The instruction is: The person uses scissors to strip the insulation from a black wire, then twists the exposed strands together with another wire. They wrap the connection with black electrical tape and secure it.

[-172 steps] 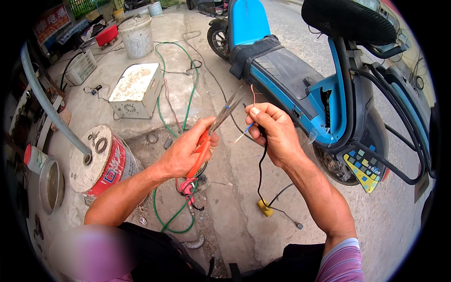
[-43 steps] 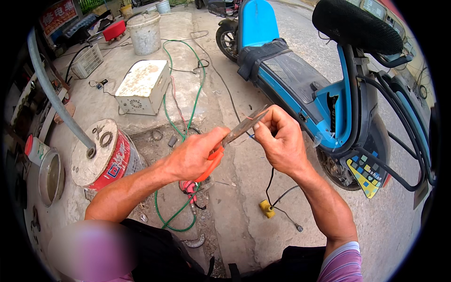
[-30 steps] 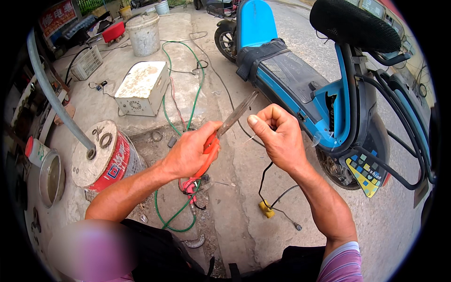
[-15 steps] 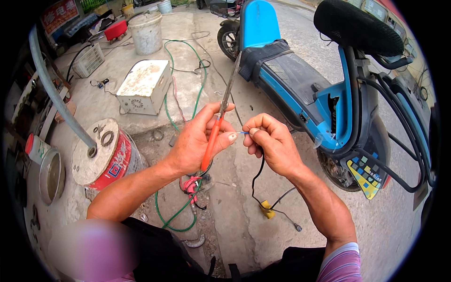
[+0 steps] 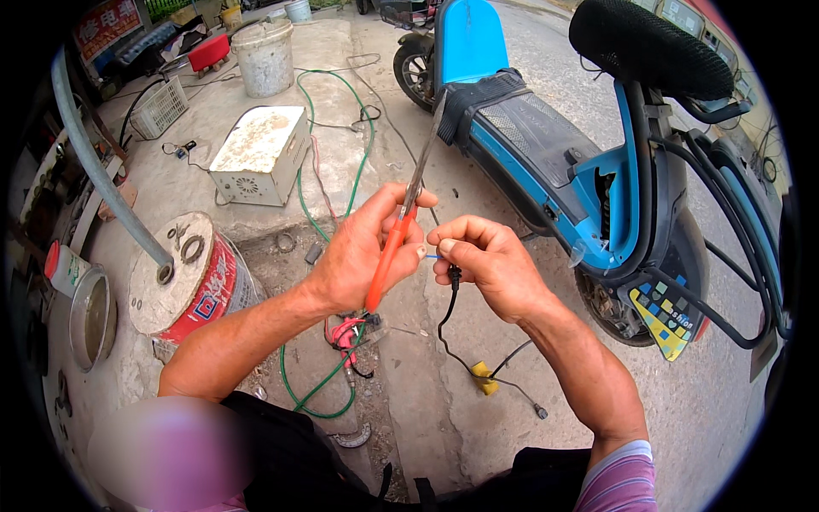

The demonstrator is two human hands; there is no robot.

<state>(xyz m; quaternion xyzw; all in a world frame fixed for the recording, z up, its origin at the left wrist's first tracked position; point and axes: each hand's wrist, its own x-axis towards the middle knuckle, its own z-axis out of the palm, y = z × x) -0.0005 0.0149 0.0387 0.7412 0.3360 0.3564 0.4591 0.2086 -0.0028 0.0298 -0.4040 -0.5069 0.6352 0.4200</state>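
My left hand grips a pair of scissors with orange-red handles, its blades closed and pointing up and away. My right hand pinches the end of a thin black cable, and a short blue wire tip shows between my two hands. From my right hand the cable hangs to the concrete and ends at a small yellow connector. The two hands are close together, fingertips almost touching.
A blue electric scooter with a black seat stands at the right. A green hose runs across the ground. A white metal box, a red drum, a grey pipe, a bucket and a crate sit at the left.
The scissors have swung from pointing right toward the cable to pointing up and away. My hands have come closer together, and my right hand has dropped slightly with the cable end.
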